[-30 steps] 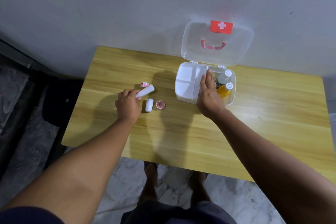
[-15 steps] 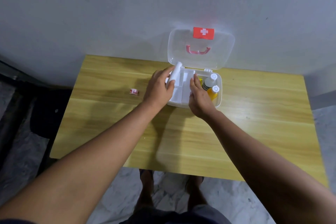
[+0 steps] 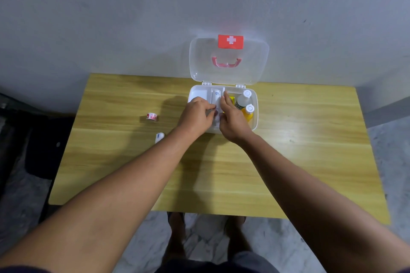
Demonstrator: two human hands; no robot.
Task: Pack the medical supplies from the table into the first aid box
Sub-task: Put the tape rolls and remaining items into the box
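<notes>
The box [image 3: 255, 117] is white. Its lid [image 3: 199, 62] is clear, with a pink handle [image 3: 226, 64] and a red label [image 3: 230, 41] bearing a white cross. Inside, the bandage [image 3: 217, 95] is white with blue print. The clear bottle [image 3: 242, 101] and the orange bottle [image 3: 248, 115] have white caps. The surface [image 3: 288, 162] is yellow wood grain. The tape [image 3: 152, 117] is red and white, and the roll [image 3: 159, 137] is white with blue print. The floor [image 3: 210, 228] is grey marbled.
</notes>
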